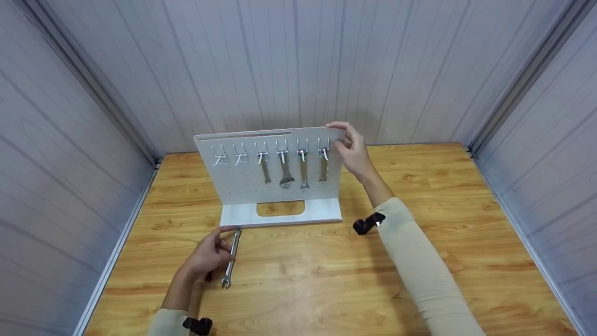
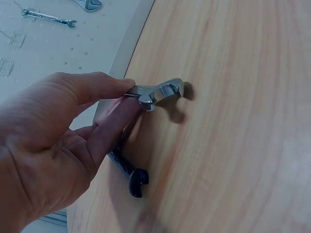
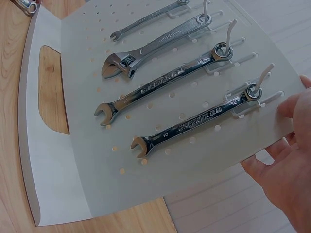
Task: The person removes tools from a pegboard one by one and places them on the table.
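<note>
Here the table is the largest thing, a wood-grain top boxed in by pale ribbed walls on three sides. On it, toward the back, stands a white pegboard, bent into an upright panel with a flat foot that has a slot cut through it. The foot probably keeps the panel standing on its own.

The right hand grips the panel's upper right corner, thumb on the front face and fingers curled over the edge behind, most likely to steady the board. The right wrist view shows the thumb tip just beside the nearest hook.

Four tools hang from white hooks on the right half of the panel, each by the hole in its end so it drops straight down: a slim spanner, an adjustable wrench, and two combination spanners, the lower one in that view stamped with a 10. Two hooks at the left of the panel carry nothing.

The left hand is just in front of the board's foot, pinching a loose spanner between thumb and forefinger near its upper end. The tool touches the table along its length or close to it; I cannot tell whether it is lifted slightly. It is bright chrome, slender, with an open jaw showing beyond the fingertips in the left wrist view and a dark shadow under it. Black wrist mounts sit on both sleeves.
</note>
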